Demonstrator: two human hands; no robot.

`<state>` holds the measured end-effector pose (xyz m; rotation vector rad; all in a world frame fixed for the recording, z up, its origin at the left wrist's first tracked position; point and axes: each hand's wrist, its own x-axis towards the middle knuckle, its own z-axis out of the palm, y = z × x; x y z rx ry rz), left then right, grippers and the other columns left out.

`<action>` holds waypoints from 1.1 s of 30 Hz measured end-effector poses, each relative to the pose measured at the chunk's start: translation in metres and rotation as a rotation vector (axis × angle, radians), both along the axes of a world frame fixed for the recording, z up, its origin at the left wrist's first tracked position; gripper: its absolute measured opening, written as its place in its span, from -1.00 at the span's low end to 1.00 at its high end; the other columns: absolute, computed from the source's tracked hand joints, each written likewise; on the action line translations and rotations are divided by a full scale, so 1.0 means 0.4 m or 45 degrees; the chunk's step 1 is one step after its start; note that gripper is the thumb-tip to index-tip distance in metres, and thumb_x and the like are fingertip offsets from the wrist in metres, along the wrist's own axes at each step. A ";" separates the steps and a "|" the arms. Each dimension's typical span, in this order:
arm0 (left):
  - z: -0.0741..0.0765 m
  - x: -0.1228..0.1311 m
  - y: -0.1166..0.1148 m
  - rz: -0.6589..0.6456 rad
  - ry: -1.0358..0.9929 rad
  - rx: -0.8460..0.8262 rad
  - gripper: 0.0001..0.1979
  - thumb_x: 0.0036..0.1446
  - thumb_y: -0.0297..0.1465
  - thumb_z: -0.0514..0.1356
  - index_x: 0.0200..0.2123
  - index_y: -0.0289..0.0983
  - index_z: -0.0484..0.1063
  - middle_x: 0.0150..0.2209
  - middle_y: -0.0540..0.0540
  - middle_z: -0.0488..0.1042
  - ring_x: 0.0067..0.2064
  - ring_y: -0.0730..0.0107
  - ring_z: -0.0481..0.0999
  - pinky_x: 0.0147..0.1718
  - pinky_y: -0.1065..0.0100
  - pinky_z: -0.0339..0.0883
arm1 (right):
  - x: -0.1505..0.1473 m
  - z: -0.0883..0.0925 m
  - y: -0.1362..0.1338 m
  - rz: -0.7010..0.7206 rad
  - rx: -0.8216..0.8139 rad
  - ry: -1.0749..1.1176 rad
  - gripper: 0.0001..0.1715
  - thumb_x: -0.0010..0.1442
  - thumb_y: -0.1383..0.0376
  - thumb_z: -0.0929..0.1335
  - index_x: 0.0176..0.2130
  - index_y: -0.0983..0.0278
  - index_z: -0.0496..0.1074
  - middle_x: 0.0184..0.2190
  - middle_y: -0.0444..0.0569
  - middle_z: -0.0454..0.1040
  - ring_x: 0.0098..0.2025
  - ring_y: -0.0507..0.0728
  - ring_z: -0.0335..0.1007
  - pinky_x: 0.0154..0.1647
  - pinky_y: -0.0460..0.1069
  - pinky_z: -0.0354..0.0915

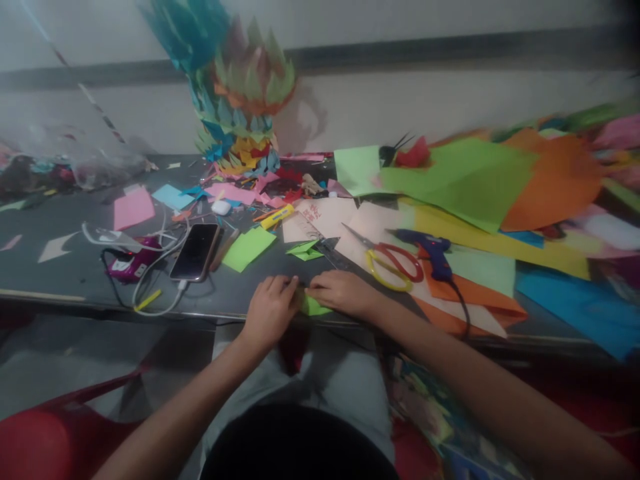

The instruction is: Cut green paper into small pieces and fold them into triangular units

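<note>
A small piece of green paper [315, 307] lies at the table's front edge, between my two hands. My left hand [273, 303] is closed at the paper's left side, fingers bent and pressed together. From the right, my right hand [345, 292] has its bent fingers pressed on the paper's top edge. Part of the paper is hidden under the fingers. Just beyond the hands are a folded green paper piece [306, 250] and a flat light-green sheet [249, 249]. Scissors [393, 263] with red and yellow handles lie right of them, beside a blue glue gun [436, 252].
A phone [196, 252] with a white cable and a purple device [135, 261] lie on the left. A yellow cutter [277, 217] rests among scraps. Coloured sheets [465, 177] cover the right side. A tall folded-paper model [240, 107] stands at the back.
</note>
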<state>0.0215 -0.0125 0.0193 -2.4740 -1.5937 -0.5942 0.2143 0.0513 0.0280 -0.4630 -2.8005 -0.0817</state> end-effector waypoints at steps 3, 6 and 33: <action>0.001 0.000 0.003 -0.088 0.052 -0.053 -0.78 0.20 -0.45 0.05 -0.15 -0.28 0.45 -0.19 -0.17 0.39 -0.24 0.28 0.34 -0.27 0.27 0.28 | 0.001 -0.003 0.000 -0.002 -0.039 -0.010 -0.71 0.29 0.29 0.19 -0.19 0.30 0.46 -0.33 -0.01 0.48 -0.36 0.07 0.28 -0.36 -0.04 0.15; 0.012 -0.001 0.007 -0.053 0.020 -0.117 -0.79 0.20 -0.40 0.07 -0.19 -0.25 0.49 -0.21 -0.16 0.38 -0.23 0.27 0.33 -0.25 0.27 0.27 | 0.005 -0.009 -0.004 -0.026 -0.117 0.039 -0.66 0.30 0.27 0.16 -0.17 0.30 0.47 -0.30 0.02 0.47 -0.32 0.08 0.30 -0.31 -0.03 0.22; 0.027 -0.001 0.015 -0.311 0.236 -0.191 -0.85 0.19 -0.47 0.09 -0.17 -0.31 0.39 -0.25 -0.11 0.44 -0.19 0.26 0.37 -0.27 0.27 0.20 | 0.033 0.006 -0.009 -0.078 -0.223 -0.027 -0.68 0.25 0.31 0.21 -0.09 0.25 0.46 -0.20 0.05 0.45 -0.24 0.12 0.31 -0.22 0.02 0.24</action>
